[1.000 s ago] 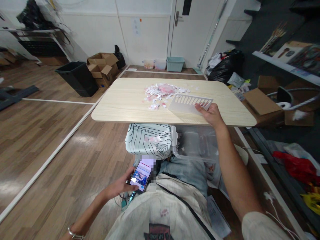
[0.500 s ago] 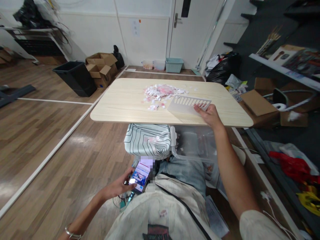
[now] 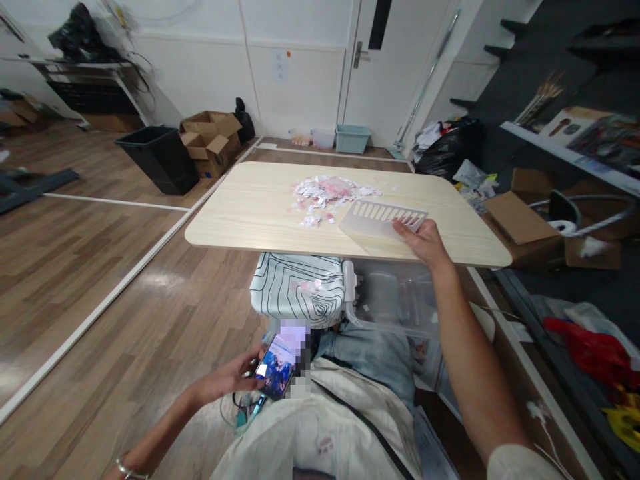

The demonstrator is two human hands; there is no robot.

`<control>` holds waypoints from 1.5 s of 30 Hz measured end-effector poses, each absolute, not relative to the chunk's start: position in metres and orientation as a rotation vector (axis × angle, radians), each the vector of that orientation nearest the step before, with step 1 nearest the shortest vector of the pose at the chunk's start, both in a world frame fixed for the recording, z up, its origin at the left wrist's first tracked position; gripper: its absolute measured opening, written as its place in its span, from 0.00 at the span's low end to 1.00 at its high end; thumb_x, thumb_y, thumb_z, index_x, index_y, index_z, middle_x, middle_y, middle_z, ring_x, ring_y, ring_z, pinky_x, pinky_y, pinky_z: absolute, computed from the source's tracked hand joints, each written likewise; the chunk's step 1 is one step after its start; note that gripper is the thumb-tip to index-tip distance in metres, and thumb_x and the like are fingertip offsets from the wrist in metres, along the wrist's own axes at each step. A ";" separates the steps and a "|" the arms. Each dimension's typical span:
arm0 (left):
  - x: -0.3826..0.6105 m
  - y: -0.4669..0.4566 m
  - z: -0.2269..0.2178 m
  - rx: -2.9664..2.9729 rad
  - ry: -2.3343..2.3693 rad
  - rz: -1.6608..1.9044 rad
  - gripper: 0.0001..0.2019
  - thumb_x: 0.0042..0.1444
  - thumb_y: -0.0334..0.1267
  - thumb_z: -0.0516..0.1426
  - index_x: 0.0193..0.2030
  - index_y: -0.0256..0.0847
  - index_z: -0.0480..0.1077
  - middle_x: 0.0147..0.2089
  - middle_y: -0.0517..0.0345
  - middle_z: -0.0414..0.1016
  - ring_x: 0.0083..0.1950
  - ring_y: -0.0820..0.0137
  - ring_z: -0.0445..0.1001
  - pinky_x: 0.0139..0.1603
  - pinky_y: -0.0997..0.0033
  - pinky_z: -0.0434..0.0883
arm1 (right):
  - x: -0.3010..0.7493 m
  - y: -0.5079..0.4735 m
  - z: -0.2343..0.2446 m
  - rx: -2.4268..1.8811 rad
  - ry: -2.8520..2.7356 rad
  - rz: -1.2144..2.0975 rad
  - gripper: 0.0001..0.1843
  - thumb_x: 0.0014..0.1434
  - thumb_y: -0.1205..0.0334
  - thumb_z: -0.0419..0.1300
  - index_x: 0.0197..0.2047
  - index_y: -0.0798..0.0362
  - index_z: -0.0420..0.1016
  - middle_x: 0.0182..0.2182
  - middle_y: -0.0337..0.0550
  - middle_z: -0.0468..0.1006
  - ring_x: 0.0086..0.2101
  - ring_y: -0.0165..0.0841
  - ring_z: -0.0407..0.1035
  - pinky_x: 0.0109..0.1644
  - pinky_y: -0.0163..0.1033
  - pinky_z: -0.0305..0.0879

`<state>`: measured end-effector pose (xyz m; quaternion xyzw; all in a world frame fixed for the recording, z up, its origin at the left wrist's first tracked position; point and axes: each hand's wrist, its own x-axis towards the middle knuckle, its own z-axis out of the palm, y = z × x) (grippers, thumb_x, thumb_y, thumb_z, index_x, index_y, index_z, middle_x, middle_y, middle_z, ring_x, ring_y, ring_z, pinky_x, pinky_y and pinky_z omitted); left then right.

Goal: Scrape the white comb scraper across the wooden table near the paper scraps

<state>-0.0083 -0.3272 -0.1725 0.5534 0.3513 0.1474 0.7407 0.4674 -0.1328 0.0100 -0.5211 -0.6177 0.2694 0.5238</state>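
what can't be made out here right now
All in the head view:
Phone: top of the screen, covered by pixelation.
Left hand: some fingertips, behind the phone.
Right hand: fingers under the slotted sheet, mostly covered by it.
Scraps: any print, too small.
Wall notice: its writing, too small.
Shirt patch: lower part, cut off by bottom edge.

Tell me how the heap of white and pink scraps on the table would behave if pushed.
The heap would probably spread rather than slide as one block, since several scraps already lie apart from it. Each piece is likely light, judging by how small and thin they look. They should slide fairly easily, as the table looks flat and smooth.
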 end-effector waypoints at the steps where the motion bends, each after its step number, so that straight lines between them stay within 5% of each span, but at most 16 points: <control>1: -0.008 -0.327 -0.173 1.216 0.794 0.313 0.23 0.62 0.50 0.66 0.58 0.45 0.68 0.57 0.52 0.72 0.61 0.55 0.69 0.66 0.53 0.65 | 0.468 -0.133 0.010 -1.247 -1.476 0.647 0.30 0.45 0.32 0.74 0.34 0.52 0.82 0.34 0.44 0.84 0.38 0.39 0.77 0.47 0.43 0.74; 26: 0.003 -0.334 -0.171 1.273 0.904 0.351 0.39 0.60 0.55 0.67 0.73 0.44 0.63 0.67 0.46 0.74 0.71 0.48 0.65 0.74 0.49 0.62 | 0.468 -0.132 0.009 -1.250 -1.472 0.645 0.32 0.43 0.29 0.74 0.32 0.52 0.82 0.33 0.45 0.84 0.35 0.38 0.76 0.45 0.43 0.75; 37: -0.014 -0.345 -0.227 1.224 1.064 0.303 0.53 0.49 0.66 0.69 0.78 0.52 0.57 0.82 0.50 0.55 0.82 0.37 0.43 0.82 0.39 0.39 | 0.465 -0.138 0.019 -1.242 -1.512 0.664 0.26 0.45 0.35 0.74 0.23 0.50 0.78 0.23 0.38 0.79 0.26 0.34 0.70 0.33 0.40 0.71; 45: -0.015 -0.344 -0.227 1.259 1.051 0.307 0.52 0.51 0.67 0.67 0.79 0.52 0.57 0.81 0.51 0.57 0.83 0.38 0.43 0.82 0.40 0.37 | 0.464 -0.138 0.018 -1.229 -1.515 0.664 0.25 0.46 0.35 0.74 0.24 0.50 0.81 0.26 0.41 0.82 0.27 0.37 0.75 0.36 0.42 0.74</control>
